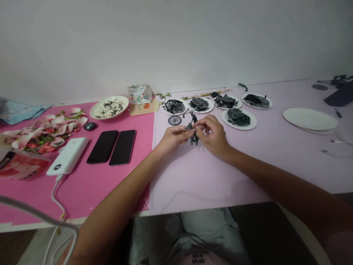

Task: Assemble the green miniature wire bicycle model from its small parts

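Between the fingertips of both hands is a small dark green model bicycle frame, held just above the pale table. My left hand pinches it from the left with thumb and forefinger. From the right, my right hand has its thumb and forefinger closed on the upper part, and the fingers hide some of it. A loose spoked wheel lies just beyond my left hand. The plate of green parts and wheels stands to the right of my right hand.
White plates of dark wheels and parts line the back, near a paintbrush. Stacked white plates lie right. On the pink mat are two phones, a white power bank with a cable, petals and a bowl.
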`<state>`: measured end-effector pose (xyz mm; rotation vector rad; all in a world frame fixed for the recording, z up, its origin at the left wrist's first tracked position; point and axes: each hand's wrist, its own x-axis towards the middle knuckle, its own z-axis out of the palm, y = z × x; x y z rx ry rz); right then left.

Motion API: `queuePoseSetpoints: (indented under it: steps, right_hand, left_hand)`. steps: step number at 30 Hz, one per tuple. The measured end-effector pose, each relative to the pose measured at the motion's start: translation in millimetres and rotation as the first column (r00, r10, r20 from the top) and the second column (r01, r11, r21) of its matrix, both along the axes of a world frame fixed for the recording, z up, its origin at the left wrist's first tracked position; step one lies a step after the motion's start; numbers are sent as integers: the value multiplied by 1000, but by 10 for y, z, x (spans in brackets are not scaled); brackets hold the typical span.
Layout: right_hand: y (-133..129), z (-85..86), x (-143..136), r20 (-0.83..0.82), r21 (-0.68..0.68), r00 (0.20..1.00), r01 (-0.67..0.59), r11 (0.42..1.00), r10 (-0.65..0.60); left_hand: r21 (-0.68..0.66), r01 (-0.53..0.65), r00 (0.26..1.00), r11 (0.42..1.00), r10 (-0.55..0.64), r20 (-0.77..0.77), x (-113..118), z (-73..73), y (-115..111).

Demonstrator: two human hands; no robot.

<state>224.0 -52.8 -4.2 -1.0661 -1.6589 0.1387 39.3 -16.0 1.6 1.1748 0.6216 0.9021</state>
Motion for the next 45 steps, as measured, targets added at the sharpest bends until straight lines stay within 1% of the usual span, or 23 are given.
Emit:
queuePoseSetpoints:
  steps: [7, 10, 14, 19, 22, 26, 30, 34, 37, 41, 45]
  right_hand:
    - [9, -11, -12, -19, 19, 1000, 16, 1000, -15]
    - [7, -12, -20, -20, 18, 999, 25, 1000, -25]
    - [39, -13, 21, -57, -9, 997, 55, 998, -56]
    - [176, 56, 243, -82, 5, 991, 106, 994, -106]
    - [286, 116, 424, -36, 70, 990, 135, 988, -133]
    - [399, 115, 564, 33, 64, 984, 172, 983, -174]
    - [440, 40, 560, 112, 14, 978, 173, 985, -174]
    - [435, -5, 527, 171, 4, 974, 152, 988, -151]
    - [414, -3, 507, 180, -8, 975, 137, 991, -133]
    - [343, 29, 441, 183, -26, 979, 94, 995, -87]
    - [236, 70, 328, 169, 11, 985, 20, 1000, -22]
  left_hand:
    - [134, -33, 995, 990, 46, -92, -9, 2, 13]
    - [146, -49, 992, 988, 65, -110, -6, 6, 9]
    - [149, -125, 985, 981, 142, -102, -15, -10, 43]
    - [154, -230, 962, 961, 249, -113, -58, 10, 82]
    - [132, -303, 939, 944, 319, -130, -81, 28, 89]
    - [91, -343, 929, 935, 352, -115, -96, 27, 109]
    - [62, -339, 937, 939, 343, -71, -113, 10, 148]
    - [23, -317, 947, 948, 317, -47, -150, 9, 185]
    - [-42, -261, 965, 964, 261, -17, -175, 32, 190]
    - [-123, -186, 977, 975, 196, 82, -179, 53, 182]
    - [-174, -104, 983, 979, 128, 133, -168, 39, 171]
